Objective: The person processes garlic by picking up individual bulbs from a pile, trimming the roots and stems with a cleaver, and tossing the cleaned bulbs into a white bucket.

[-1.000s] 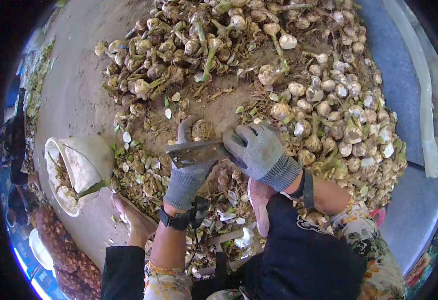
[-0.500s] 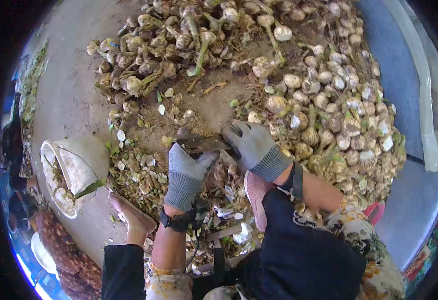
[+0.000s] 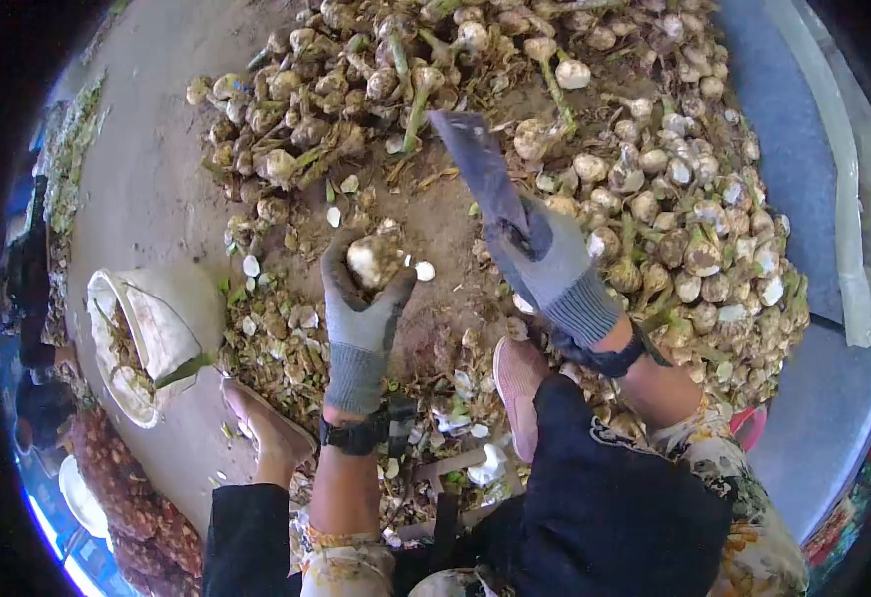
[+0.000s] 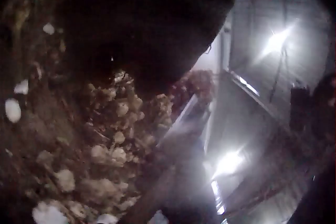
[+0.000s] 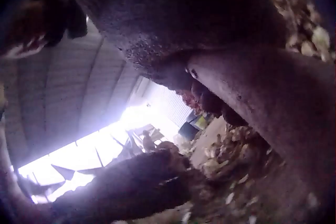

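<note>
My gloved left hand (image 3: 361,328) holds a garlic bulb (image 3: 374,263) between thumb and fingers, its pale side facing up. A small white cut piece (image 3: 424,271) shows just right of the thumb. My gloved right hand (image 3: 547,254) grips a broad-bladed knife (image 3: 477,164) whose blade points up and left, apart from the bulb. Dark glove fills much of the left wrist view, and the bulb is hidden there. The right wrist view is dim, with the glove (image 5: 184,19) across its top.
Garlic with stalks (image 3: 306,109) is heaped at the far side. Trimmed bulbs (image 3: 684,239) pile up at the right. Scraps (image 3: 271,338) cover the floor between the shoes. A white bucket (image 3: 172,323) lies on its side at the left.
The knife was level at the bulb between both hands; it has swung up and right, away from the left hand. The bulb now shows in the left hand, with a white piece beside it.
</note>
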A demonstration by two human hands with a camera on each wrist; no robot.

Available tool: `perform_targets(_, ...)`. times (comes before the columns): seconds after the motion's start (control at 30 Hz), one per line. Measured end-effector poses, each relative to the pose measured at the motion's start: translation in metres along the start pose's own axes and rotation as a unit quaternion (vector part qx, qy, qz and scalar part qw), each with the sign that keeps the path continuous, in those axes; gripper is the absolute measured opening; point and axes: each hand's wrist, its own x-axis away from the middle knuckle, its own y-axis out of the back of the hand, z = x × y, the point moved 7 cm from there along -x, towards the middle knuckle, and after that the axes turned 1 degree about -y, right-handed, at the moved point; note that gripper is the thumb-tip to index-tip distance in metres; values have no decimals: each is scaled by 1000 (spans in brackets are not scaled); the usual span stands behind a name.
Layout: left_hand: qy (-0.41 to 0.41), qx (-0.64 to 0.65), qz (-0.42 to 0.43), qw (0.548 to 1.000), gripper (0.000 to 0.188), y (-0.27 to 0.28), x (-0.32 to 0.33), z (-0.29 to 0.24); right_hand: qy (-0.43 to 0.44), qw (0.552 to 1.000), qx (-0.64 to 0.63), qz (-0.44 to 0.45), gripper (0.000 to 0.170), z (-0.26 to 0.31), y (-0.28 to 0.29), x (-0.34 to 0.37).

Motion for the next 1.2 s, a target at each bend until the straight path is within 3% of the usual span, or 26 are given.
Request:
perform_targets(0.03,21,11,-3,1000,57,-1,-1,-6,-8,991,-133,-20,39,4,-1,8)
perform_targets(0.1,51,37,-8,998,53,-3,-2,-4,-91,964,-248,7,36,6,-13,20)
perform_targets(0.13,27,74,-5,997,51,-7,-3,-6,-136,943,-304,21,34,4,-20,24)
perform_targets(0.17,3,111,-2,994,49,-10,-4,-6,-138,949,-278,51,35,-14,-46,26)
perform_targets(0.23,33,230,31,972,48,-43,0,-18,-144,958,-224,108,36,-78,-114,40)
perform_targets(0.27,51,287,44,955,47,-59,3,-24,-179,919,-308,168,31,-87,-133,70)
perform_targets(0.33,-61,133,159,976,63,-120,9,-56,-221,845,-454,177,26,-92,-135,83)
perform_targets(0.37,-70,140,236,959,76,-152,19,-67,-245,809,-517,133,25,-102,-126,87)
perform_targets(0.43,-196,-110,263,938,80,-175,1,-45,-284,717,-636,30,22,-122,-104,96)
perform_targets(0.47,-238,-194,232,923,77,-178,-22,-36,-222,802,-555,16,20,-128,-82,82)
perform_targets(0.5,-213,-263,190,922,71,-173,-57,-19,-167,872,-460,-11,18,-133,-60,69)
perform_targets(0.53,-185,-330,141,915,65,-164,-94,0,-361,783,-505,-33,18,-103,-32,69)
perform_targets(0.6,-183,-522,77,830,48,-162,-150,38,-310,861,-401,-50,17,-100,-5,71)
perform_targets(0.7,-223,-594,113,765,38,-166,-182,81,-328,835,-439,-44,19,-81,2,75)
perform_targets(0.8,-213,-430,112,870,32,-133,-164,84,-299,832,-465,-52,16,-101,-11,80)
perform_targets(0.83,-236,-380,97,889,33,-113,-136,44,-313,820,-477,-30,16,-116,-22,82)
perform_targets(0.87,-244,-414,67,874,39,-85,-127,30,-294,832,-470,-2,16,-106,-21,75)
perform_targets(0.9,-187,-417,47,888,36,-51,-105,-9,-277,842,-463,29,17,-91,-17,68)
perform_targets(0.93,-256,-463,-4,849,37,-2,-100,-26,-261,849,-455,63,17,-80,-19,65)
perform_targets(0.97,-295,-438,-69,847,39,40,-76,-67,-227,884,-406,49,18,-95,-30,63)
perform_targets(1.03,-252,-444,-203,835,30,163,-55,-96,-216,892,-383,104,19,-77,-40,58)
perform_targets(1.07,-271,-487,-276,783,30,198,-37,-136,-204,897,-371,127,19,-66,-43,57)
perform_targets(1.1,-302,-532,-256,749,36,229,-26,-158,-203,867,-441,110,20,-60,-52,58)
perform_targets(1.13,-209,-438,-306,819,41,255,-17,-159,-204,872,-428,121,20,-49,-54,58)
perform_targets(1.2,-156,-700,-354,600,45,260,4,-170,-208,883,-397,137,20,-26,-52,61)
